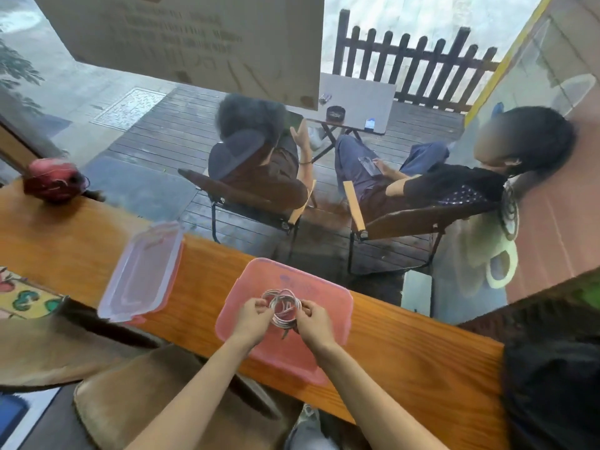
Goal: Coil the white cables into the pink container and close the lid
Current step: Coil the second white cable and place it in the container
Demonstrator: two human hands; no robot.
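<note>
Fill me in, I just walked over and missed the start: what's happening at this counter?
A person is winding white cables into a coil, pinching the bundle with the left hand and the right hand. They hold it over the open pink container on the wooden counter. The clear lid lies on the counter to the left, so nothing is closed yet.

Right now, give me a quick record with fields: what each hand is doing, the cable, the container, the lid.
left hand: pinching the coil's left side
right hand: pinching the coil's right side
white cable: looped in a coil, held over the container
pink container: open, on the wooden counter
lid: off, lying on the counter left of the container
</note>
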